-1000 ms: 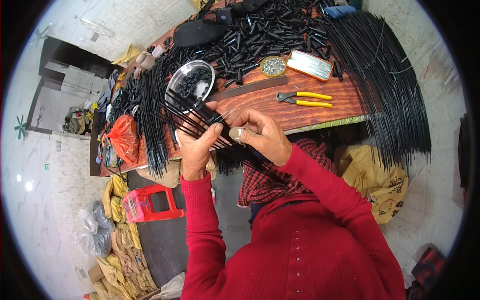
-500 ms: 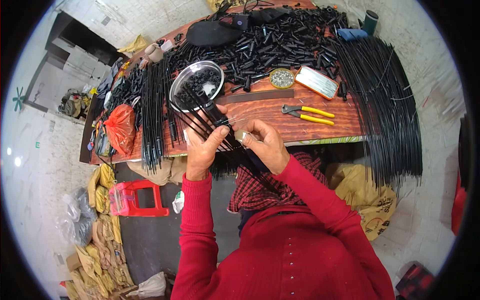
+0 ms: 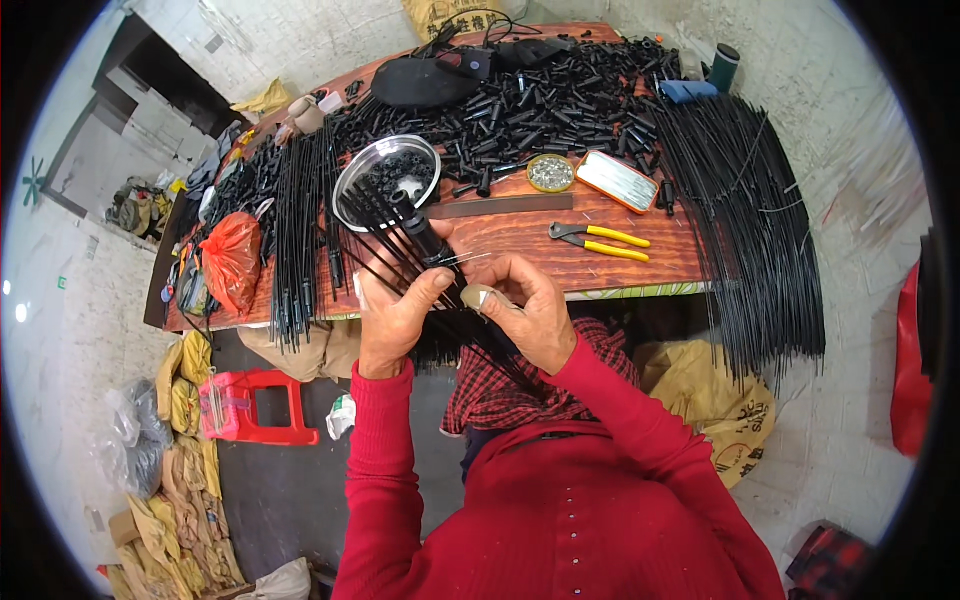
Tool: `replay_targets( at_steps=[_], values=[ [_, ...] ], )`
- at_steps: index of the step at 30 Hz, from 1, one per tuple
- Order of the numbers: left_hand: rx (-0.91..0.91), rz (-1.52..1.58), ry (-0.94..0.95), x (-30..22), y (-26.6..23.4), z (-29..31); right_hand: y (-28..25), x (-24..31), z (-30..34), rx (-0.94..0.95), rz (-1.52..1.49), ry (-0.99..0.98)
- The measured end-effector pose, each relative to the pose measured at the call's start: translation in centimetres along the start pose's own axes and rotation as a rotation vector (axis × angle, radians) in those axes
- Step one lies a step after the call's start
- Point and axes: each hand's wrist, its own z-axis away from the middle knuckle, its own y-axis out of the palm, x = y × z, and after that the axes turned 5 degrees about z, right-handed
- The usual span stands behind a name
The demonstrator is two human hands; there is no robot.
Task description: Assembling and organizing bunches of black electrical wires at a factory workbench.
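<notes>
My left hand (image 3: 395, 325) is wrapped around a bundle of thin black rods (image 3: 378, 238) slanting up toward the bowl and down over my lap. Among them, a black tubular fitting (image 3: 424, 238) stands above my left thumb. Fine silver wire pins (image 3: 472, 258) stick out sideways by the fitting. My right hand (image 3: 535, 312) is closed beside the rods, its thumb wearing a tan cover (image 3: 477, 296) and bent against the fingers. Whatever lies inside that pinch is hidden. Just beyond the left hand is a metal bowl (image 3: 437, 172) of small black parts.
On the wooden table (image 3: 500, 228) lie yellow-handled pincers (image 3: 610, 243), a metal strip (image 3: 510, 205), a round tub of small metal pieces (image 3: 550, 173) and a tray of silver pins (image 3: 617, 180). Black fittings (image 3: 540, 110) pile behind; long black rods (image 3: 755, 220) overhang at right. A red stool (image 3: 290, 433) stands below left.
The whole view has shifted slightly, moving the table things left. The left hand keeps its grip on the rods, with the fitting now showing more fully. The right hand stays close beside it.
</notes>
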Motion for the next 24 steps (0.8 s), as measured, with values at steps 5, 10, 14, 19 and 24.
replay_targets(
  at_steps=[5, 10, 14, 19, 24],
  values=[
    [0.133, 0.145, 0.101, -3.0, 1.5, 0.3, 0.2, 2.6, 1.1, 0.008, 0.0, -0.113],
    [0.202, 0.211, 0.064, -0.7, 1.2, 1.1, 0.1, 0.9, 2.4, 0.126, 0.041, -0.05],
    [0.244, 0.22, 0.011, -1.6, 1.6, 3.1, 0.0, 0.7, 3.5, 0.322, -0.157, 0.011],
    [0.373, 0.403, 0.154, -5.7, 4.4, 4.1, -0.2, 3.1, 3.6, 0.488, -0.045, -0.152],
    [0.341, 0.38, 0.049, -1.7, 3.0, 3.4, 0.3, -0.4, 4.4, 0.441, -0.311, 0.011]
  ],
)
